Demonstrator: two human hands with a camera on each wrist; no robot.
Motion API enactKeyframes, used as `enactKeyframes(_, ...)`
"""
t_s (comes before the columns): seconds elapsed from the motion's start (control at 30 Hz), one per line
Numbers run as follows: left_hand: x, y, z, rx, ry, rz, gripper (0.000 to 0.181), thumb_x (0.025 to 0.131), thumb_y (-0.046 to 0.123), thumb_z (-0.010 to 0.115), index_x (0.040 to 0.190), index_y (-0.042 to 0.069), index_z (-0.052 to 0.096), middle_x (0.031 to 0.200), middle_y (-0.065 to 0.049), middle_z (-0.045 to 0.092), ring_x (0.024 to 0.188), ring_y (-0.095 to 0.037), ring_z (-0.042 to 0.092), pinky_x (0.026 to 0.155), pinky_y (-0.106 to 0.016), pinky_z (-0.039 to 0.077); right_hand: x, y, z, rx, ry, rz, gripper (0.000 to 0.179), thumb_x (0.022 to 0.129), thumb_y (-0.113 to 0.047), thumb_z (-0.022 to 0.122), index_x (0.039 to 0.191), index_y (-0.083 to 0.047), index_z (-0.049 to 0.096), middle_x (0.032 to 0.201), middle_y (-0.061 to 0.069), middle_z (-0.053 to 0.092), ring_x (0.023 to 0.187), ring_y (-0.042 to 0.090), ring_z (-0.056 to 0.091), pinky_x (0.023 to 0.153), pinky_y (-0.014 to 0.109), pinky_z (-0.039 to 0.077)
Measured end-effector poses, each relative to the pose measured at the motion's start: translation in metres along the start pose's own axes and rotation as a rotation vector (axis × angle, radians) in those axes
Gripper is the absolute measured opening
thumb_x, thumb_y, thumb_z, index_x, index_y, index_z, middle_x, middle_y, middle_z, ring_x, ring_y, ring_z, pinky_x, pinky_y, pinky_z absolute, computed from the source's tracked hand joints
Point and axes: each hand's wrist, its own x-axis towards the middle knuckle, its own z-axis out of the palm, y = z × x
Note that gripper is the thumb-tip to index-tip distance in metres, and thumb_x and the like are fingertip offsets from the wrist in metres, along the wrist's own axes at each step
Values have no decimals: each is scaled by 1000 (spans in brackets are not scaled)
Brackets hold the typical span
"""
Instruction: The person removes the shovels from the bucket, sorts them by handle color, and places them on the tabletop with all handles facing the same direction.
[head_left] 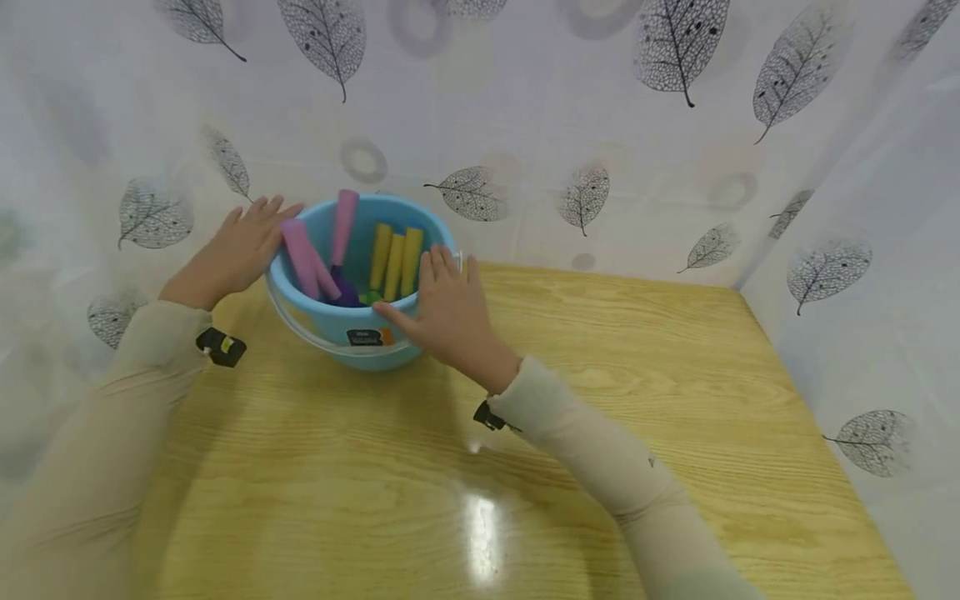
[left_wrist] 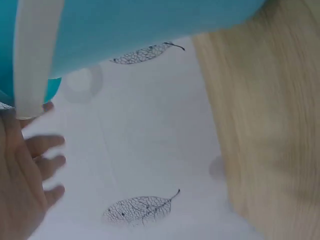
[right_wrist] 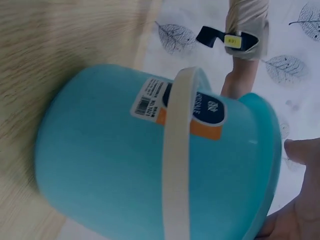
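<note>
A light blue bucket [head_left: 390, 360] stands on the wooden table, its white handle [right_wrist: 176, 150] hanging down across the front. My left hand [head_left: 243, 248] rests at the bucket's left rim, fingers stretched out, as the left wrist view also shows. On the right rim lies my right hand [head_left: 453, 315], its fingers extended along the edge and its thumb spread toward the front. Inside the bucket are pink sticks [head_left: 344, 227] leaning left, a purple piece [head_left: 345, 293], several yellow sticks [head_left: 393, 265] and a bit of green [head_left: 371, 297] low down.
The wood-grain table [head_left: 637, 375] extends to the front and right of the bucket. Behind and at both sides hangs a pale curtain [head_left: 517, 92] printed with leaves. A label [right_wrist: 206, 109] sticks to the bucket's front. Each sleeve's cuff carries a black strap device [head_left: 221, 345].
</note>
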Motion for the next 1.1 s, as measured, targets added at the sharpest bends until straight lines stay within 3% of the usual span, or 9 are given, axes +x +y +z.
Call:
enactKeyframes(0.1,-7,8,2,18,64,-94,63,101,39,6,149,-1,16,152,-32,8,142,-49,1,113,-65,-1,-4,-3,-3,8,-25,5,96,87,-73,26,148,2,23,155,16,22,146,26,17,119,53,11)
enactKeyframes(0.23,-23,28,8,6,179,-221,62,101,34,12,145,-9,22,149,-35,16,141,-50,7,112,-66,5,2,6,-6,17,-25,3,92,89,-70,27,149,0,20,156,14,20,147,26,16,118,55,11)
enactKeyframes(0.33,-33,42,15,-7,236,-241,57,99,28,21,138,-12,32,139,-37,32,135,-52,17,106,-69,15,13,22,-10,48,-1,0,88,91,-66,30,149,-1,19,157,14,19,147,25,15,118,57,11)
enactKeyframes(0.47,-38,50,22,-83,290,-203,44,95,20,31,122,-14,41,113,-33,43,116,-51,32,95,-67,25,28,43,-13,112,9,-23,80,94,-59,34,149,-2,22,156,14,22,146,26,18,118,57,12)
enactKeyframes(0.57,-37,50,24,-148,286,-182,46,94,18,29,124,-14,39,115,-32,43,113,-49,32,99,-65,22,33,54,-12,154,-34,-38,75,95,-56,35,148,-4,25,155,12,26,146,25,19,118,56,11)
enactKeyframes(0.7,-35,47,24,-152,247,-157,51,94,19,27,132,-14,33,122,-33,39,118,-49,28,104,-65,18,33,60,-9,170,-88,-47,74,96,-54,35,149,-4,23,155,11,26,146,24,18,119,54,10)
enactKeyframes(0.97,-31,44,21,-138,160,-124,60,95,22,25,142,-14,18,143,-39,24,138,-53,8,113,-64,3,25,62,-9,131,-59,-54,72,96,-51,37,148,-4,24,154,12,29,145,25,22,118,55,13)
enactKeyframes(1.1,-29,45,22,-125,156,-106,54,95,20,28,136,-15,26,131,-37,34,131,-52,20,110,-67,8,21,64,-12,115,-73,-59,72,96,-50,38,149,-4,24,154,12,28,145,25,22,118,55,14)
